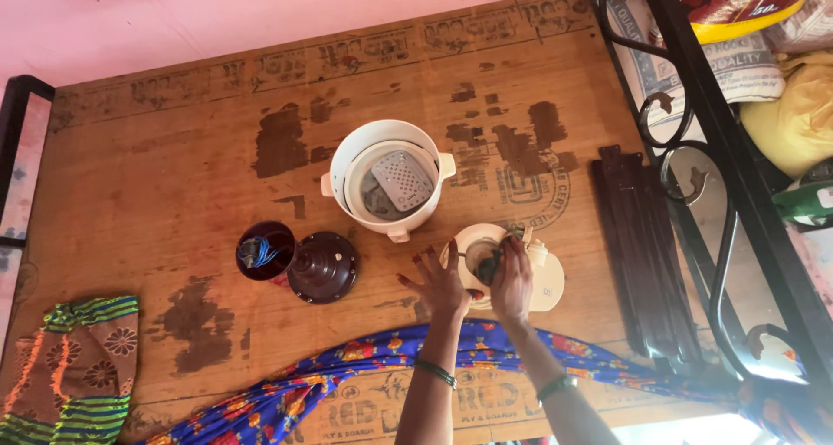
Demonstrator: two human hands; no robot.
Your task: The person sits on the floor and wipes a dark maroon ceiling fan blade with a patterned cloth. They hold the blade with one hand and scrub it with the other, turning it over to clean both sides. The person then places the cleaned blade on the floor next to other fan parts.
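Observation:
A cream plastic appliance part (542,280) with a round opening lies on the wooden board (173,167) near the front. My left hand (440,280) rests with fingers spread on its left side. My right hand (512,276) grips a small dark piece at the round opening. Behind them stands a white round housing (386,178) with a grey perforated plate inside. To the left lie a dark brown dome-shaped cap (323,267) and a dark cup (263,250) with blue wires in it.
Dark brown slats (646,254) lie at the right beside a black metal scroll frame (694,159). Sacks and bags (781,81) sit beyond it. Blue floral cloth (347,376) drapes along the front; a green-striped patterned cloth (74,367) lies at the lower left.

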